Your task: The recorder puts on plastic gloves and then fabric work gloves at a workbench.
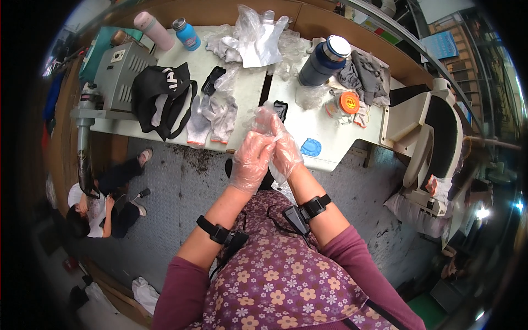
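Note:
Both my hands wear thin clear plastic gloves and meet above the front edge of the white table. My left hand [252, 163] is closed, its fingertips pinching loose film of the plastic glove on my right hand [285, 149]. The right fingers stretch forward, partly covered by crinkled plastic. Just beyond them lies a small black case [280, 110]. To the left are white knit work gloves [212, 118] with orange cuffs, and to the right a blue flat pad [311, 147].
The white table [330, 146] holds a black bag [163, 99], a pile of clear plastic gloves [258, 41], a dark blue flask [324, 61], an orange-lidded jar [344, 105] and grey gloves [371, 77]. A grey metal machine box [124, 74] stands left. A beige-and-black machine [432, 135] stands right. Another person [102, 209] sits lower left.

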The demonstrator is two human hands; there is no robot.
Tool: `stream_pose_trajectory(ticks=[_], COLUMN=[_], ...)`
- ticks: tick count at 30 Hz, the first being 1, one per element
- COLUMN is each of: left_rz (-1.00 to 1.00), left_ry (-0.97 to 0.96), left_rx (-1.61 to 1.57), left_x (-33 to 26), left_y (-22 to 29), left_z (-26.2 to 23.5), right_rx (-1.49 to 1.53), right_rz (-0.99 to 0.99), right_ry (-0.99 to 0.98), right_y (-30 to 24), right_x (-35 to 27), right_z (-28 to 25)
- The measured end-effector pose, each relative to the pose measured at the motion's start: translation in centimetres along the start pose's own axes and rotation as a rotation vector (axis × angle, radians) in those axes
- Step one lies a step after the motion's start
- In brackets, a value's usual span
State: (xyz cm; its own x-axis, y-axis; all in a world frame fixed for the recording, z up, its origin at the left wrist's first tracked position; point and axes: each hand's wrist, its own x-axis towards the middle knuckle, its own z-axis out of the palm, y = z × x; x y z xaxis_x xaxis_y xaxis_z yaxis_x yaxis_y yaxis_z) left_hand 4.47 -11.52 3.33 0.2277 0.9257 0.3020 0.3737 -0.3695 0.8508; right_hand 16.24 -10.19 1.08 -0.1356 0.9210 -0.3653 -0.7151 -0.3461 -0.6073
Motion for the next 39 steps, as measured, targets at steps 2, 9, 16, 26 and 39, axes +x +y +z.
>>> stream_pose_trajectory(ticks=[2, 9, 16, 26, 39], left_rz=[-0.008, -0.025, -0.225, -0.183, -0.284], left_ry=[0.022, 0.035, 0.250, 0.210, 0.143], left_rx=[0.006, 0.049, -0.014, -0.006, -0.027], left_x=[-0.1, 0.3, 2.2, 1.1, -2.0], left_y=[0.2, 0.5, -2.0, -0.3, 0.2], left_z=[0.0, 0.1, -0.3, -0.6, 1.5], right_rx=[-0.071, -0.074, -0.069, -0.435, -0.110], right_rz=[0.039, 0.172, 0.080, -0.069, -0.095], right_ry=[0.050, 0.081, -0.027, 0.248, 0.077], right_y=[-0.1, 0.2, 2.0, 0.7, 0.5], right_x=[0.4, 1.0, -0.2, -1.1, 0.6], right_z=[0.0, -1.1, -0.5, 2.7, -2.3])
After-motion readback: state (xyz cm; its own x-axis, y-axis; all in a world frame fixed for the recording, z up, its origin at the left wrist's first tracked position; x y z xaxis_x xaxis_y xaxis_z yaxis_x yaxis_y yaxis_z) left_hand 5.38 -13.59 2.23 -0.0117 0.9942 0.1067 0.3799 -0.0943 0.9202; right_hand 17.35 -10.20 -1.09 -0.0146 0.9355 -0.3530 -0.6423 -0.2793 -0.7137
